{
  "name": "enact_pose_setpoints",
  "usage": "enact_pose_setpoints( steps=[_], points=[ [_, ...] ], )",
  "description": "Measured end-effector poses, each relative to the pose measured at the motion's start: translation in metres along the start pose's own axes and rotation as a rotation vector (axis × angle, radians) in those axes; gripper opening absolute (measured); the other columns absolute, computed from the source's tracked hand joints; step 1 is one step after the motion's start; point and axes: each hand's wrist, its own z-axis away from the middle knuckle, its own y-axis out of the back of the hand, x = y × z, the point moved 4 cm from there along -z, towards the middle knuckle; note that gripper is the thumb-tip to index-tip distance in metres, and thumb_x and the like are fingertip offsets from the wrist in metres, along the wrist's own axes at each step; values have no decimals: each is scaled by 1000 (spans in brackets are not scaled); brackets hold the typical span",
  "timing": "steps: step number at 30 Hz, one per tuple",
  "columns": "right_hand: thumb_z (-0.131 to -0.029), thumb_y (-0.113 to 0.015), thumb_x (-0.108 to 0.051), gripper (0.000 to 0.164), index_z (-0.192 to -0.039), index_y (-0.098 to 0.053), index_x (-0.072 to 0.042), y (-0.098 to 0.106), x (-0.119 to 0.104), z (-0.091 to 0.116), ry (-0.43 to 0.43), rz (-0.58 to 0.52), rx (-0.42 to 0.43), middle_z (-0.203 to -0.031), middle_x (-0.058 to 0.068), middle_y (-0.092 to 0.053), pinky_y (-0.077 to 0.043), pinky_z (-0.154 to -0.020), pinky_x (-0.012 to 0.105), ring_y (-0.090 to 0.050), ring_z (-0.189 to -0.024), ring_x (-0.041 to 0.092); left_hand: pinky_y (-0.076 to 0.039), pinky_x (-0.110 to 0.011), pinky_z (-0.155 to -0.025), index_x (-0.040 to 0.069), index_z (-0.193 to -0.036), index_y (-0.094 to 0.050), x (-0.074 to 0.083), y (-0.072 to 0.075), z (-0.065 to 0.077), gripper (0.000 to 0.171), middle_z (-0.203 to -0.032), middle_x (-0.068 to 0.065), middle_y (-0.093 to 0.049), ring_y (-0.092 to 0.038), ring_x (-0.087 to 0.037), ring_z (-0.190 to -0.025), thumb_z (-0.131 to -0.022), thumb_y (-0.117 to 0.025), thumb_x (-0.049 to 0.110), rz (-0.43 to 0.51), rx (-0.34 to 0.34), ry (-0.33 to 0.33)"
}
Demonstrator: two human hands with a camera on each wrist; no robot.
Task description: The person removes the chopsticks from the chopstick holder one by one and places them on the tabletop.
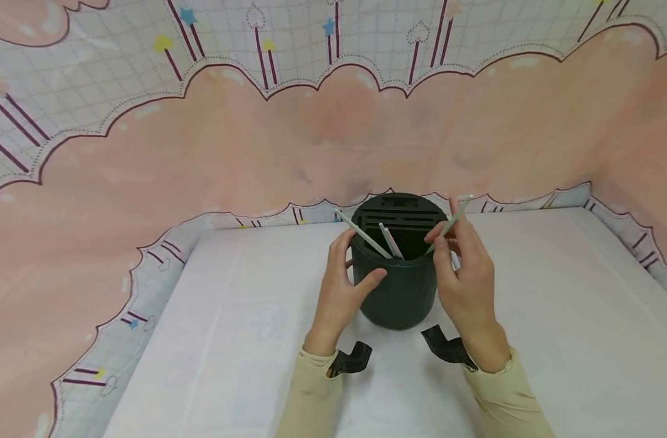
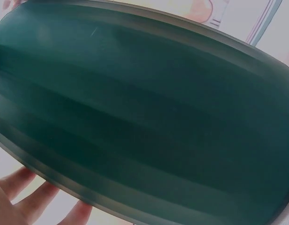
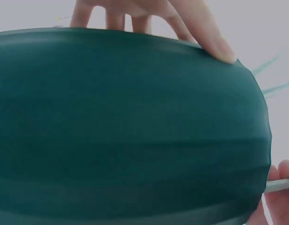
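A dark green round container [image 1: 399,295] with a slotted top section stands upright on the white table. My left hand [image 1: 338,295] grips its left side, thumb on the front near the rim. Between thumb and fingers, my right hand [image 1: 467,283] pinches a slim pale green stick [image 1: 457,215] at the right of the opening; its lower end is hidden. Another pale green stick [image 1: 359,231] leans out to the left, and thin whitish sticks [image 1: 391,239] stand in the middle. The container wall [image 2: 144,108] fills both wrist views. At the right wrist view's edge, fingers hold the pale stick [image 3: 280,184].
The white tabletop [image 1: 246,340] spreads around the container on both sides. Behind it hangs a peach and white patterned cloth [image 1: 322,146], which also runs along the table's left and right edges. Black straps [image 1: 355,359] project from both wrists.
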Motion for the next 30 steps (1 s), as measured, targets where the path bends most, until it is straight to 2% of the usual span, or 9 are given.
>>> enact_pose_setpoints(
  steps=[4, 8, 11, 14, 19, 23, 30],
  points=[
    [-85, -50, 9, 59, -137, -35, -12, 8, -2, -4, -29, -89, 39, -94, 11, -59, -46, -82, 20, -58, -85, 17, -38, -40, -95, 39, -137, -21, 0, 1, 0, 73, -138, 16, -24, -27, -3, -124, -78, -62, 49, 0, 1, -1],
    [-84, -50, 12, 52, -132, -42, -5, 14, -8, -8, -58, -197, 32, -92, 18, -60, -46, -85, 24, -58, -86, 16, -38, -40, -95, 38, -137, -21, 0, 0, -1, 73, -139, 15, -24, -27, -4, -124, -78, -62, 50, -1, -3, -5],
    [-85, -49, 11, 44, -127, -46, -2, 16, -9, -8, -70, -220, 20, -92, 19, -60, -45, -86, 26, -58, -87, 16, -38, -40, -95, 38, -137, -21, 0, 0, 0, 73, -139, 15, -24, -27, -4, -125, -77, -62, 50, -2, -4, -3],
    [-87, -49, 8, 43, -129, -44, -3, 18, -5, -7, -71, -239, 53, -94, 17, -60, -45, -87, 28, -59, -86, 17, -38, -40, -95, 38, -137, -21, 0, 0, 1, 73, -139, 15, -24, -27, -4, -125, -77, -62, 51, 2, -4, -4],
    [-87, -49, 5, 47, -132, -37, -1, 25, 8, -3, -56, -321, 179, -91, 20, -60, -48, -81, 30, -60, -83, 22, -37, -41, -95, 38, -137, -22, 1, 0, 1, 73, -138, 15, -24, -27, -4, -125, -77, -63, 48, 17, -5, -8],
    [-87, -48, 5, 47, -132, -34, 2, 32, 10, -5, -54, -452, 292, -89, 24, -59, -51, -76, 30, -61, -78, 26, -37, -40, -95, 39, -136, -22, 1, -1, -1, 73, -138, 16, -25, -27, -3, -124, -77, -64, 48, 19, -4, -2],
    [-84, -49, 9, 48, -128, -32, 1, 51, 13, -15, -70, -840, 559, -80, 32, -51, -53, -63, 40, -57, -67, 37, -38, -40, -95, 39, -137, -22, -1, -1, -2, 74, -138, 14, -25, -28, -4, -124, -77, -63, 50, 8, 1, -7]
  ],
)
